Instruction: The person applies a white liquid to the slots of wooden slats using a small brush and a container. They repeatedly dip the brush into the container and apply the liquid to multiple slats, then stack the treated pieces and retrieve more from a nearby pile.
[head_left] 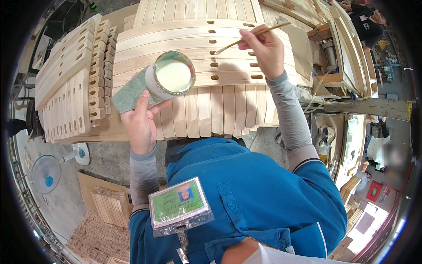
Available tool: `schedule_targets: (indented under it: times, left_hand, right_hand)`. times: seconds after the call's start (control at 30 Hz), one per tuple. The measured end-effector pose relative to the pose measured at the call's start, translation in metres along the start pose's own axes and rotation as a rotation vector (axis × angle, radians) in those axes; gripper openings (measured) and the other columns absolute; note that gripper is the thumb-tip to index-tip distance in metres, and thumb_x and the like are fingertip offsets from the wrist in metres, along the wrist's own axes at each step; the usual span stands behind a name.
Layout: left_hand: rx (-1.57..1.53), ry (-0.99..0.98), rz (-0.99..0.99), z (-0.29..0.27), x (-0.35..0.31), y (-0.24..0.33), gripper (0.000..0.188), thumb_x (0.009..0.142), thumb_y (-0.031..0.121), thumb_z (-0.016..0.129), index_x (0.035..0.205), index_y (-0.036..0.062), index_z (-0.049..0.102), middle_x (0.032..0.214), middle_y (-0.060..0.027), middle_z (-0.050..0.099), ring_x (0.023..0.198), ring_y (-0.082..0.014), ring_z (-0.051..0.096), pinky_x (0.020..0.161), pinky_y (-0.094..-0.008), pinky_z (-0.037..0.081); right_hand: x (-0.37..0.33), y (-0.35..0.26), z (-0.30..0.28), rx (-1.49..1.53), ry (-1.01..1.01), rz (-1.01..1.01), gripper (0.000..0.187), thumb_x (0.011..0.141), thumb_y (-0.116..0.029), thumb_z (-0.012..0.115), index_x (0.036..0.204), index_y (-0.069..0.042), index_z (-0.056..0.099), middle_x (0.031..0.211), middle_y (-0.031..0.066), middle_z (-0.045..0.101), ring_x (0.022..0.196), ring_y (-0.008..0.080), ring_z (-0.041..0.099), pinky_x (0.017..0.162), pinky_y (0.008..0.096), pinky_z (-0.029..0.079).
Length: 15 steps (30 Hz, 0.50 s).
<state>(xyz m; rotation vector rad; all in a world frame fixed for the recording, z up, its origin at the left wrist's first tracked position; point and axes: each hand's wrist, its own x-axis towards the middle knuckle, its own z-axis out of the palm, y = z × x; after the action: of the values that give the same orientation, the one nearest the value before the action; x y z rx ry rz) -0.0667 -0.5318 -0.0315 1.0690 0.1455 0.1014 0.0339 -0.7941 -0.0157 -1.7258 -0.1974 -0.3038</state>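
In my left hand [141, 125] is a round cup [152, 84] of creamy white liquid, its rim crusted with dried drips. The same hand holds a grey-green sheet [128, 96] that looks like sandpaper, under the thumb and beside the cup. My right hand [269, 50] pinches a thin wooden brush [231, 45] between thumb and fingers. Its pale tip points down at one of the oval slots, though whether it touches the wood I cannot tell. Below both hands lies a row of pale wooden slats [167, 39] side by side, each with slots cut through it.
Stacks of slotted wooden slats [66, 75] stand on the left. More slats [198, 110] lie crosswise under the row. At right are a wooden frame [347, 53] and a metal beam [369, 108]. A fan [46, 174] stands on the floor. Another person [367, 24] is at the far right.
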Motion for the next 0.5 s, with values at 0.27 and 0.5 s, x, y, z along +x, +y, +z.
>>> schedule_targets:
  times: [0.27, 0.5]
  left_hand:
    - [0.001, 0.089, -0.014, -0.019, 0.007, 0.001, 0.033, 0.088, 0.002, 0.042, 0.120, -0.0051, 0.041, 0.114, -0.0141, 0.050, 0.098, -0.0242, 0.056, 0.073, -0.0417, 0.056]
    - [-0.013, 0.094, -0.006, -0.014, 0.007, 0.005, 0.036, 0.088, 0.003, 0.042, 0.123, -0.0055, 0.038, 0.115, -0.0143, 0.050, 0.098, -0.0239, 0.056, 0.074, -0.0409, 0.055]
  right_hand:
    - [0.009, 0.005, 0.032, -0.624, -0.109, -0.310, 0.018, 0.079, -0.015, 0.064, 0.073, -0.001, 0.055, 0.058, 0.0074, 0.059, 0.049, 0.0150, 0.057, 0.044, 0.0260, 0.043]
    - [0.014, -0.001, 0.034, -0.633, -0.095, -0.226, 0.018, 0.079, -0.015, 0.063, 0.072, -0.001, 0.054, 0.056, 0.0080, 0.057, 0.046, 0.0175, 0.054, 0.044, 0.0282, 0.043]
